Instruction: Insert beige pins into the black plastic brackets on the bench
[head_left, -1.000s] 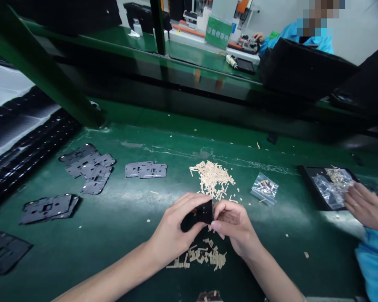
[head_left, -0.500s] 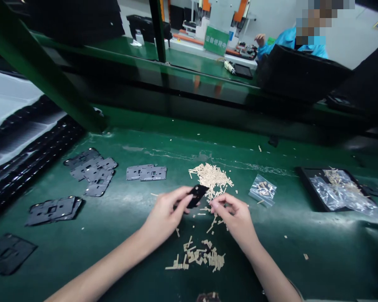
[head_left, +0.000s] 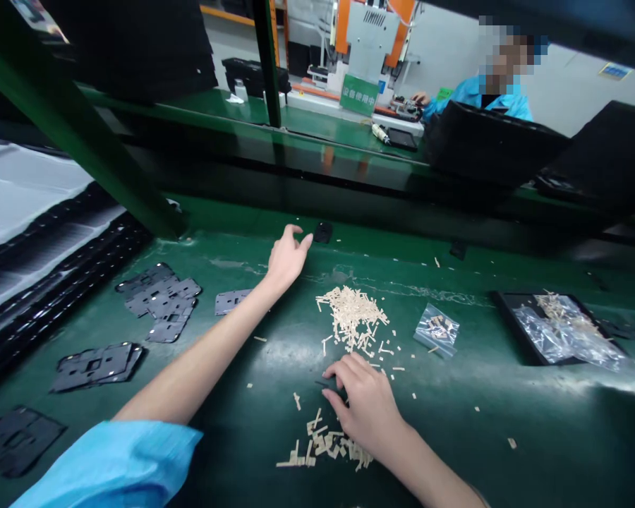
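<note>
My left hand (head_left: 290, 255) reaches to the back of the green bench (head_left: 212, 395), its fingers apart and holding nothing. Just beyond its fingertips a small black plastic plate (head_left: 323, 232) lies flat. Close to the front, my right hand (head_left: 360, 395) has its thumb and fingers curled around a thin dark piece (head_left: 327, 384), seen nearly edge-on, so its kind is unclear. Behind this hand spreads a heap of small pale strips (head_left: 352, 310). A second, looser group of pale strips (head_left: 317, 444) lies in front, partly covered by the hand.
Flat black plates lie in overlapping groups (head_left: 161, 300) on the left, with a stack (head_left: 98, 367) nearer. Rightward are a clear zip bag (head_left: 437, 330) and a black tray (head_left: 523, 339) holding plastic bags. A green post (head_left: 95, 120) slants at left. A co-worker (head_left: 460, 95) sits beyond.
My left hand has moved from the middle to the back and let go of the black plate, which now lies there. My right hand has shifted nearer and left, with a thin dark piece in its fingers.
</note>
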Action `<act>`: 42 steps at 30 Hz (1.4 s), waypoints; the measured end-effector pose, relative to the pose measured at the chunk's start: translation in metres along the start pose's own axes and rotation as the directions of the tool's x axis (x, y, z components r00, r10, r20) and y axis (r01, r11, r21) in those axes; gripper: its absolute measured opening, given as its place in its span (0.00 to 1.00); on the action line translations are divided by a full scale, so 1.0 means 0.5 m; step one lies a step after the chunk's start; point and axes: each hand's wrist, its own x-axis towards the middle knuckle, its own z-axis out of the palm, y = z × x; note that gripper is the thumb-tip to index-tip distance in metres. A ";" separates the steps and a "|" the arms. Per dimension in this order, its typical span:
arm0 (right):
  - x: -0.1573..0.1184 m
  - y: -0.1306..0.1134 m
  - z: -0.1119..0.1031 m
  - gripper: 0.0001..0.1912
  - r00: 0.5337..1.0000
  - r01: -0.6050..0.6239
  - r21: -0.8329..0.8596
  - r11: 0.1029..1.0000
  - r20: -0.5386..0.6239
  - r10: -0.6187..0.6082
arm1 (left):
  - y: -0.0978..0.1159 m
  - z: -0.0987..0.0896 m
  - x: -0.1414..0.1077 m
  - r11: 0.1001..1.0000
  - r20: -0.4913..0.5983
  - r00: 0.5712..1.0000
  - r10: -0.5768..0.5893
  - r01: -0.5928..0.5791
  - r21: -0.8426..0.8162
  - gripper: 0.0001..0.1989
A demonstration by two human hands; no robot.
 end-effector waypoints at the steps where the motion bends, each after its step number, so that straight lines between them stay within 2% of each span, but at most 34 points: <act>1: 0.000 -0.002 0.001 0.07 1.000 -0.012 0.005 1.000 0.005 0.012 | -0.007 -0.001 -0.022 1.000 0.008 1.000 0.013 -0.013 -0.009 0.14; 5: 0.003 -0.011 0.005 0.07 0.999 -0.045 0.026 0.999 0.003 0.045 | -0.025 0.004 -0.130 0.997 0.075 0.997 0.016 -0.010 -0.079 0.12; 8: 0.005 -0.010 0.004 0.07 0.998 -0.060 0.086 0.994 -0.020 0.062 | -0.023 0.014 -0.196 0.971 0.158 0.987 -0.019 0.056 -0.232 0.11; 11: 0.009 -0.004 -0.004 0.07 0.994 -0.079 0.221 0.972 -0.059 0.094 | -0.018 0.026 -0.237 0.928 0.267 0.961 -0.071 0.162 -0.336 0.09; 13: 0.012 0.002 -0.013 0.05 0.987 -0.088 0.357 0.930 -0.091 0.128 | -0.016 0.035 -0.256 0.885 0.401 0.909 -0.110 0.273 -0.376 0.10; 16: 0.015 0.009 -0.026 0.04 0.975 -0.058 0.533 0.844 -0.150 0.162 | -0.012 0.047 -0.280 0.788 0.645 0.756 -0.110 0.463 -0.407 0.16; 18: 0.017 0.013 -0.031 0.04 0.972 -0.021 0.578 0.816 -0.180 0.153 | -0.009 0.051 -0.293 0.717 0.727 0.682 -0.085 0.548 -0.430 0.18; 19: 0.017 0.014 -0.032 0.04 0.972 -0.004 0.582 0.814 -0.188 0.139 | -0.008 0.053 -0.298 0.686 0.739 0.670 -0.078 0.574 -0.447 0.17; 22: 0.018 0.016 -0.034 0.05 0.974 0.047 0.554 0.831 -0.209 0.084 | -0.008 0.059 -0.303 0.635 0.719 0.691 -0.075 0.589 -0.500 0.13; 24: 0.015 0.015 -0.035 0.05 0.963 0.073 0.510 0.857 -0.260 0.073 | -0.012 0.062 -0.302 0.656 0.672 0.737 -0.074 0.543 -0.524 0.12; 28: 0.006 0.008 -0.035 0.09 0.911 0.122 0.398 0.909 -0.409 0.057 | -0.012 0.064 -0.305 0.809 0.493 0.866 -0.087 0.351 -0.472 0.12; 31: 0.002 0.004 -0.032 0.11 0.891 0.171 0.309 0.936 -0.453 -0.013 | -0.006 0.062 -0.313 0.917 0.412 0.910 -0.047 0.202 -0.343 0.12; 34: 0.005 0.004 -0.030 0.10 0.894 0.161 0.262 0.952 -0.447 -0.028 | -0.003 0.061 -0.321 0.982 0.356 0.933 0.062 0.007 -0.188 0.11; 38: 0.010 0.001 -0.032 0.08 0.893 0.163 0.241 0.957 -0.448 -0.039 | -0.017 0.067 -0.327 0.969 0.305 0.920 0.246 -0.244 -0.044 0.10; 40: 0.009 -0.003 -0.033 0.08 0.882 0.177 0.219 0.960 -0.467 -0.056 | -0.027 0.071 -0.330 0.945 0.285 0.906 0.314 -0.328 0.003 0.11; 42: 0.008 -0.007 -0.034 0.08 0.876 0.182 0.200 0.963 -0.477 -0.066 | -0.032 0.074 -0.331 0.934 0.279 0.899 0.338 -0.356 0.015 0.11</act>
